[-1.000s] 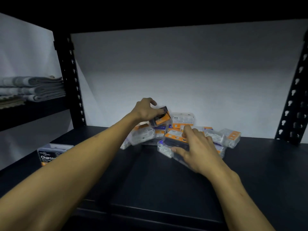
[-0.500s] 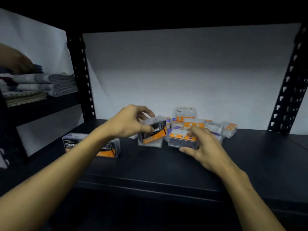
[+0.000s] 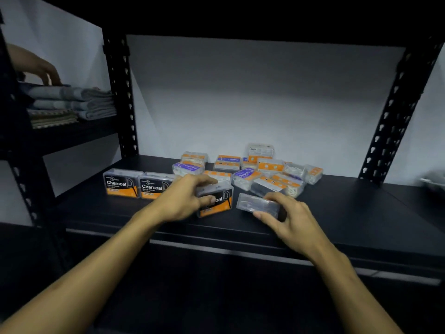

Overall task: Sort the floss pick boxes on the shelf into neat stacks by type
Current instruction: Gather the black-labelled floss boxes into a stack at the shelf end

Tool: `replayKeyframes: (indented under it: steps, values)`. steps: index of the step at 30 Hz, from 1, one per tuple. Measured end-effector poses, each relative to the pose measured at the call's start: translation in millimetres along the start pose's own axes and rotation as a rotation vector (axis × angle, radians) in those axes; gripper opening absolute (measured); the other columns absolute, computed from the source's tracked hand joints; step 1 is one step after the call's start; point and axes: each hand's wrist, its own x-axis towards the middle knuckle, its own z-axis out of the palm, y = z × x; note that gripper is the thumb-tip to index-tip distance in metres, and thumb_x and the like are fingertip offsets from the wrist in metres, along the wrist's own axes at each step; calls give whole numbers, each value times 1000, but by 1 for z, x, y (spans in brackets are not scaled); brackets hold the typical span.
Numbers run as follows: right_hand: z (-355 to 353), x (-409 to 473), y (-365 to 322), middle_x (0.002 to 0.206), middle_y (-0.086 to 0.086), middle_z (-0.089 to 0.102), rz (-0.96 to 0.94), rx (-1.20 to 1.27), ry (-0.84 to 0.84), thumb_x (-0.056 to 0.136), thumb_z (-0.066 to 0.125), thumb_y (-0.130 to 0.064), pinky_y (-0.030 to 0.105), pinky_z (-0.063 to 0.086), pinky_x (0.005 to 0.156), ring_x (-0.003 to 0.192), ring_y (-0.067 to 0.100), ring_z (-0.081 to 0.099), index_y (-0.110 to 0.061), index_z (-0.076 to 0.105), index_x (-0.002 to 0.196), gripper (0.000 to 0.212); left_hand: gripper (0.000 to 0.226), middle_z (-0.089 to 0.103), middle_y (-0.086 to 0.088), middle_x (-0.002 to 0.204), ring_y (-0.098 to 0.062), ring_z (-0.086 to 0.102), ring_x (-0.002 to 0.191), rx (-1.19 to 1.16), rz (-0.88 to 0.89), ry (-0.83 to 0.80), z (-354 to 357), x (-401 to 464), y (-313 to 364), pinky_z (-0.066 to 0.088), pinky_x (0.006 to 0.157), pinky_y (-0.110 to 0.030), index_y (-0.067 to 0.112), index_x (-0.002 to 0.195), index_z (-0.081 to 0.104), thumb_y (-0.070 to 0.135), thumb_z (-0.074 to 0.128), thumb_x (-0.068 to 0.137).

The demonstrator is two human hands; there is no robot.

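- The left hand (image 3: pixel 183 201) grips a Charcoal box (image 3: pixel 216 201), fingers over its top and thumb on its label, at the shelf (image 3: pixel 361 213) front, right of two Charcoal boxes (image 3: pixel 138 184) standing side by side.
- The right hand (image 3: pixel 289 218) pinches a clear box (image 3: pixel 257 204) just beside it.
- Risk: setting the Charcoal box down crooked could knock its neighbours over; the clear box looks slick and could slip.
- Risk: reaching back may scatter the unsorted pile (image 3: pixel 252 169).
- Box contents are too dim to tell.
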Motion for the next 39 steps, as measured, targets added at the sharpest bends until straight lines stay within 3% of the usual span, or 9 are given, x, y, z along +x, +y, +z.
replayKeyframes:
  steps: [4, 7, 13, 19, 23, 31, 35, 39]
  values:
    - [-3, 9, -5, 90, -9, 70, 28, 54, -4, 88, 64, -54, 26, 52, 71, 81, 4, 64, -25, 68, 102, 33, 50, 64, 3, 132, -14, 54, 127, -35, -25, 37, 7, -4, -4, 41, 109, -31, 25, 135, 60, 36, 73, 88]
    - [0, 19, -4, 90, -7, 68, 69, 100, -7, 92, 60, -52, 33, 53, 74, 83, 7, 63, -25, 65, 96, 28, 51, 62, 0, 136, -18, 49, 132, -9, -41, 40, 9, -4, -3, 39, 112, -37, 25, 138, 57, 35, 72, 89]
    - [2, 32, 0, 111, -9, 66, 119, 181, -54, 94, 58, -49, 38, 51, 93, 107, 10, 61, -23, 67, 111, 32, 55, 59, -3, 139, -17, 54, 128, 106, -18, -82, -6, 7, 8, 42, 109, -33, 17, 138, 55, 28, 75, 87]
    - [5, 41, -6, 126, -3, 62, 119, 139, -124, 86, 72, -44, 34, 47, 99, 113, 12, 56, -20, 64, 127, 48, 56, 64, -5, 128, -14, 58, 105, 277, 34, -198, -18, 30, 17, 45, 89, -25, 13, 132, 60, 33, 78, 83]
    - [6, 52, -5, 136, 3, 58, 137, 73, -154, 87, 73, -36, 26, 37, 98, 119, 16, 52, -13, 61, 133, 52, 55, 64, -6, 127, -22, 59, 114, 337, 50, -255, -17, 47, 17, 47, 93, -30, 14, 134, 58, 29, 77, 85]
    - [28, 78, -8, 144, 5, 55, 186, -70, -146, 89, 69, -44, 49, 38, 111, 131, 29, 49, -23, 56, 139, 56, 49, 56, -7, 120, -26, 55, 111, 517, 84, -240, -16, 83, 1, 50, 92, -40, 24, 128, 58, 22, 76, 82]
    - [42, 89, -13, 142, 8, 55, 158, -56, -105, 92, 68, -33, 36, 37, 107, 130, 28, 48, -20, 56, 140, 51, 52, 59, -6, 123, -27, 57, 112, 537, 89, -227, -19, 97, -13, 51, 94, -43, 25, 128, 60, 22, 74, 79]
    - [52, 100, -16, 142, 9, 55, 144, -95, -109, 93, 66, -34, 35, 35, 107, 133, 28, 46, -20, 54, 141, 51, 56, 67, -4, 114, -22, 60, 105, 487, 72, -247, -31, 107, -20, 48, 88, -28, 21, 131, 63, 21, 80, 78]
